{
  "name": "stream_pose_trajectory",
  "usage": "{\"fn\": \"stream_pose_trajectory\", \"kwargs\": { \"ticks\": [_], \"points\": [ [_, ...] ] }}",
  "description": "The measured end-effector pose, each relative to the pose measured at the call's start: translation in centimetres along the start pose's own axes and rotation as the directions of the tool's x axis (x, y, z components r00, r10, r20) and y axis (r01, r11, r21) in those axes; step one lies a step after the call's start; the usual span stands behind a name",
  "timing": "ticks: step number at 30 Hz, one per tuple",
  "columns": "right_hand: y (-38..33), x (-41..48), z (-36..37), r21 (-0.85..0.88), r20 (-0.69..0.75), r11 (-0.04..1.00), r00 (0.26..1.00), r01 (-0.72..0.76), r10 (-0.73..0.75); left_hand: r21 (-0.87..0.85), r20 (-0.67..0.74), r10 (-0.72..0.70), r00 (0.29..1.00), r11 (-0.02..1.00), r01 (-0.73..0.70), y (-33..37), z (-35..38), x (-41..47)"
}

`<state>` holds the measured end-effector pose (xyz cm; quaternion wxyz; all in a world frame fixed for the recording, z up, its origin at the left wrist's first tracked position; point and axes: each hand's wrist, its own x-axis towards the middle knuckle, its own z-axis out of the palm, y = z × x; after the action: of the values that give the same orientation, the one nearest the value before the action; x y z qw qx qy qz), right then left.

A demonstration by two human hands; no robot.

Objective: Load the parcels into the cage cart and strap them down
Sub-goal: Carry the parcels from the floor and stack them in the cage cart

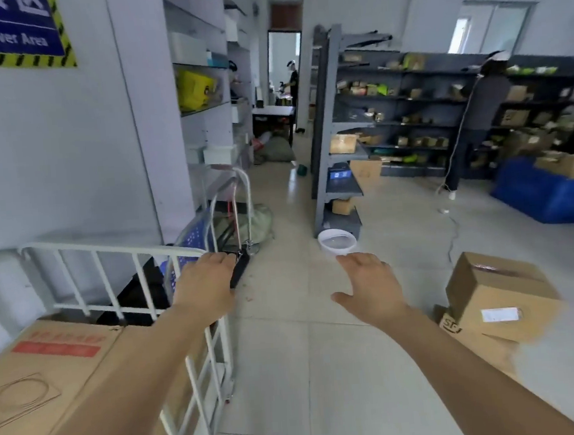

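Head view: left hand (pixel 206 285) on cart (pixel 109 250) corner, floor (pixel 306 353) beside

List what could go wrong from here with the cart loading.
1. The black strap dangles outside the cage cart corner by the left hand; it may snag or slip instead of crossing the loaded box.
2. The stacked parcels on the floor sit askew; a hasty grab by the open right hand could topple the top one.
3. The white basin stands in the walkway: a trip hazard when carrying.
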<state>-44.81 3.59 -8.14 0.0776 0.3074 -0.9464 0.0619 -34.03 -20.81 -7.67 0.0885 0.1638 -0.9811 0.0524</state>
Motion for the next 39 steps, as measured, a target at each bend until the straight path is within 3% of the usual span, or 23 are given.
{"fn": "stream_pose_trajectory", "kwargs": {
  "ticks": [7,15,28,31,39],
  "points": [
    [15.9,-6.4,-1.8,-0.041,-0.01,0.96,0.961,-0.277,0.277,-0.033,0.006,0.236,0.972,0.971,-0.236,16.7,0.6,4.9],
    [29.7,-12.9,-2.5,-0.084,-0.026,0.827,0.831,-0.556,0.556,-0.043,0.008,0.505,0.863,0.863,-0.504,33.3,1.3,10.4],
    [46.2,-20.6,-2.0,-0.132,-0.005,0.453,0.458,-0.881,0.889,-0.138,-0.039,0.837,0.545,0.536,-0.833,58.4,4.9,17.0],
    [48.8,-23.2,-1.2,-0.12,0.024,0.36,0.36,-0.925,0.933,-0.145,-0.016,0.891,0.454,0.447,-0.883,63.5,6.1,17.0],
    [56.8,-31.3,1.2,-0.13,0.101,0.156,0.143,-0.979,0.985,-0.189,0.072,0.954,0.292,0.3,-0.935,77.5,10.1,15.0]
  ]
}}
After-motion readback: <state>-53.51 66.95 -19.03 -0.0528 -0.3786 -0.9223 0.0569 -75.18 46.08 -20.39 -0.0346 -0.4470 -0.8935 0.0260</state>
